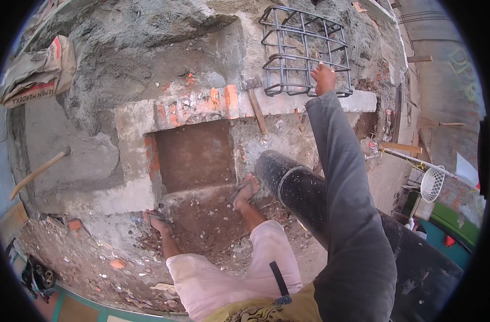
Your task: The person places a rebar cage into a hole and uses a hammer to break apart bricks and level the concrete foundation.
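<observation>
My right arm, in a dark grey sleeve, stretches forward to a cage of steel rebar [305, 34] at the far right of the middle. My right hand [324, 79] is closed around one of its near bars; the fingers are partly turned away. The cage has bent square hoops tied to straight bars and lies tilted on the rough concrete. Just left of its near end is a hammer [256, 110], its wooden handle pointing toward me. An orange brick piece [232, 102] stands left of the hammer head. My left hand is out of view.
Between my sandalled feet and the ledge lies a square brick-lined pit [196, 155]. A thick black pipe [304, 188] slants across the right. Wet mortar [89, 158], a wooden tool handle [38, 176] and a crumpled cement bag [41, 72] are at left. A white basket [432, 184] hangs far right.
</observation>
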A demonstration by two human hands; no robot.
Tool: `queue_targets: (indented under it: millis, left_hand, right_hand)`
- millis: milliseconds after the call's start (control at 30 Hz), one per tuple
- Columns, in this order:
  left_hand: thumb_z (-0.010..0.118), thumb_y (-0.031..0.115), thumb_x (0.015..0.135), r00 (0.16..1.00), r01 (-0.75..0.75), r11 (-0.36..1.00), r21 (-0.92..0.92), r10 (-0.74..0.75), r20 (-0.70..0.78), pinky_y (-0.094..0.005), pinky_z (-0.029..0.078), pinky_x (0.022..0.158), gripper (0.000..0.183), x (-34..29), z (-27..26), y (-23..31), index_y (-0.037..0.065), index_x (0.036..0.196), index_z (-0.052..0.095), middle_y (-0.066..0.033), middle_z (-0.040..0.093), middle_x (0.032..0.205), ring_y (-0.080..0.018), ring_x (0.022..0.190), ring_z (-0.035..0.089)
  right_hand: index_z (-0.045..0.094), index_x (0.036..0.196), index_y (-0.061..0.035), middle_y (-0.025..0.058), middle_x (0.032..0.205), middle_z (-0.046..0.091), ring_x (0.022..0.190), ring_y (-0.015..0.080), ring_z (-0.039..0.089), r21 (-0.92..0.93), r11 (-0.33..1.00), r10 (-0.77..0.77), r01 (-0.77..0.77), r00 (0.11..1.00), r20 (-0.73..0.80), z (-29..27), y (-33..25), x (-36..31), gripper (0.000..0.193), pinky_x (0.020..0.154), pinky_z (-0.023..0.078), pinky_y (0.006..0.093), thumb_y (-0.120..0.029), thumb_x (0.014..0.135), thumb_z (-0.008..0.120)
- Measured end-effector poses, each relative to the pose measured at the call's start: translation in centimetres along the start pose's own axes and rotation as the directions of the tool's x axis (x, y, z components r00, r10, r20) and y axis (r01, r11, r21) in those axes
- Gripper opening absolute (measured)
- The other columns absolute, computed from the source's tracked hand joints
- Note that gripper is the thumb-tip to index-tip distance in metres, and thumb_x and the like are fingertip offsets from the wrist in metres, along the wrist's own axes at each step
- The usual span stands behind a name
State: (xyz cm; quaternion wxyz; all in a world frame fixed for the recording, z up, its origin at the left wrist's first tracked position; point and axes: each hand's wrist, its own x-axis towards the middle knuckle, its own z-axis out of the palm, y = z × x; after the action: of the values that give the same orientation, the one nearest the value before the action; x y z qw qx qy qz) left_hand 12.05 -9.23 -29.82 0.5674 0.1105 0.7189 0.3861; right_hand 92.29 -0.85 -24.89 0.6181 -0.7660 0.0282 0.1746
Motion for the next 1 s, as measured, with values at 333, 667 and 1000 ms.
queue_targets:
  millis: [333, 667, 1000]
  left_hand:
    - [0.04, 0.03, 0.098, 0.953, -0.24, 0.958, -0.157, 0.202, -0.224, -0.0229, 0.042, 0.072, 0.021, 7.6, 7.4, -2.7, 0.012, 0.098, 0.05, 0.0029, 0.053, 0.089, -0.0071, 0.079, 0.05]
    - [0.044, 0.027, 0.097, 0.977, -0.21, 0.936, -0.281, 0.212, -0.024, -0.0217, 0.038, 0.064, 0.02, 7.7, 5.5, -3.1, 0.016, 0.081, 0.047, 0.0053, 0.047, 0.074, -0.0052, 0.069, 0.045]
    - [0.05, 0.023, 0.092, 0.998, -0.056, 0.994, -0.094, 0.054, -0.031, -0.0247, 0.043, 0.065, 0.014, 3.5, -0.6, 0.4, 0.01, 0.089, 0.053, -0.0002, 0.054, 0.079, -0.0099, 0.072, 0.052]
  right_hand:
    - [0.033, 0.126, -0.0049, 0.0159, 0.107, 0.046, 0.104, 0.0338, 0.054, 0.59, 0.788, 0.142, -0.175, 0.985, 0.103, 0.6, 3.6, 11.5, 0.039, 0.093, 0.044, 0.0414, -0.025, 0.096, 0.047]
    - [0.042, 0.099, -0.0038, 0.0097, 0.085, 0.046, 0.077, 0.0249, 0.053, 0.65, 0.735, 0.247, -0.192, 0.969, 0.007, -0.2, 0.5, 5.1, 0.014, 0.075, 0.052, 0.0408, -0.017, 0.095, 0.045]
    - [0.037, 0.094, -0.0022, 0.012, 0.083, 0.045, 0.07, 0.026, 0.05, 0.528, 0.82, 0.235, -0.222, 0.971, 0.044, 3.6, -9.3, -9.5, 0.015, 0.072, 0.048, 0.0426, -0.017, 0.094, 0.04]
